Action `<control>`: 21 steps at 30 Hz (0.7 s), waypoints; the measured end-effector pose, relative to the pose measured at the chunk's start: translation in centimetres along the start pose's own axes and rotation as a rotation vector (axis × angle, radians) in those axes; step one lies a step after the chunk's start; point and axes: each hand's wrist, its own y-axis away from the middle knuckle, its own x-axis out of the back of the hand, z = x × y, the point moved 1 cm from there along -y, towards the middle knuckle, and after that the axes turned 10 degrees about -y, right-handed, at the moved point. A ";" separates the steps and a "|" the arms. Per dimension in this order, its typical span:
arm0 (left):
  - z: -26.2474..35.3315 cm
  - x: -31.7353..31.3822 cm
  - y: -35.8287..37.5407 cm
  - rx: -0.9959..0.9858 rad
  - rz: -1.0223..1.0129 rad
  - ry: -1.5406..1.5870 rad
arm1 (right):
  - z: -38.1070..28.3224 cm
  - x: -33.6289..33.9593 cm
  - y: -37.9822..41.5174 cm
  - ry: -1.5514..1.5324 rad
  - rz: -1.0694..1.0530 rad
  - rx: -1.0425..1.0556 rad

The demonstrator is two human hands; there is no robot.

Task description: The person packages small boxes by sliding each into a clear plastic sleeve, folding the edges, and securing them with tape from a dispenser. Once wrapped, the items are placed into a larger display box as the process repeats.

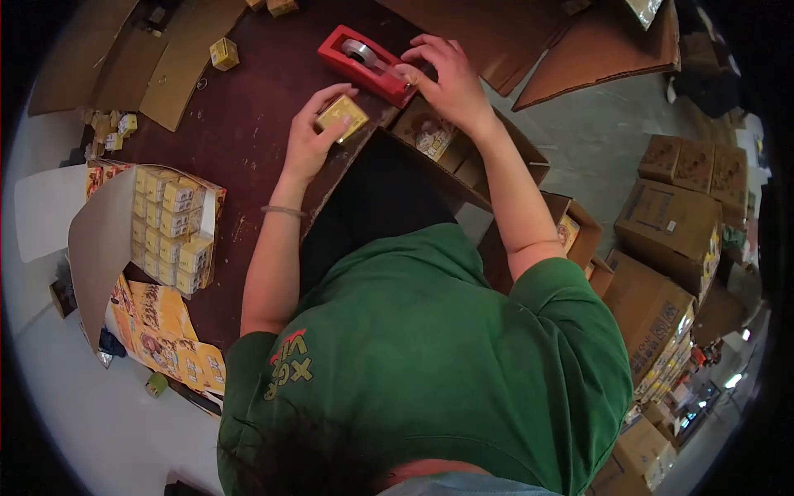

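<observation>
My left hand (312,136) grips a small yellow carton (343,117) by its sides, just above the edge of the dark red table (256,107). Close by, a red tape dispenser (339,59) with a roll of clear tape (359,53) stands on the tabletop. My right hand (451,87) is at the dispenser's cutting end, thumb and fingers closed on the free end of the tape; the fingertips partly hide the contact. A narrow clear strip runs from the roll toward the thumb.
An opened box of stacked small cartons (169,219) lies at the left, beside printed orange packaging (157,331). One loose yellow carton (223,54) sits farther back. An open cardboard box (533,157) is below my right forearm. Large cartons (670,219) are piled at the right.
</observation>
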 end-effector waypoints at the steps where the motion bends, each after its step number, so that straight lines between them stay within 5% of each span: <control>1: 0.1 -1.1 -0.6 -0.053 -0.046 -0.059 | 1.5 0.0 0.1 0.009 -0.063 -0.065; 4: -0.4 -2.0 -1.9 0.008 -0.120 -0.092 | 2.9 -0.7 -0.2 -0.258 -0.072 -0.142; 10: -0.2 -1.9 -1.8 -0.039 -0.105 -0.118 | 2.3 -0.1 0.0 -0.131 0.132 -0.045; 16: -0.4 -1.8 -1.9 -0.021 -0.130 -0.134 | 2.2 -1.5 -0.1 -0.097 0.036 0.009; 19: -0.3 -1.7 -2.0 -0.035 -0.129 -0.148 | -1.7 0.1 1.8 -0.159 0.138 -0.073; 21: -0.3 -1.7 -2.1 -0.044 -0.128 -0.144 | -0.9 0.3 2.9 -0.550 0.007 -0.479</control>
